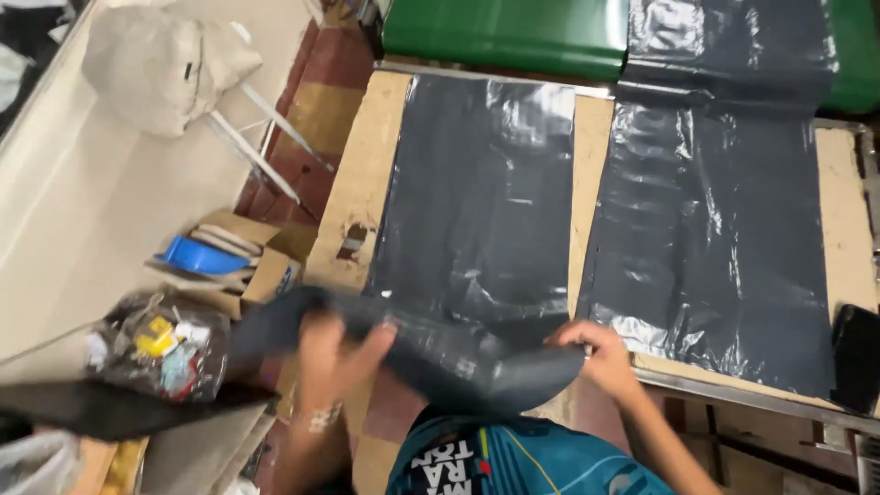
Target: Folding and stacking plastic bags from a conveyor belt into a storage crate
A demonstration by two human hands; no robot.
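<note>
Handling a black plastic bag (431,353) at the wooden table (367,183) edge
Left hand (335,353) – blurred – and right hand (600,353) both gripping it; two more black bags (477,192) flat on the tabletop.

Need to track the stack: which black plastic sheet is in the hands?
The left sheet: both hands, left and right, grip its folded near edge; the right sheet lies flat, untouched.

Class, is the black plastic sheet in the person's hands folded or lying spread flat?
Folded: the black sheet curls over itself between left hand and right hand.
</note>
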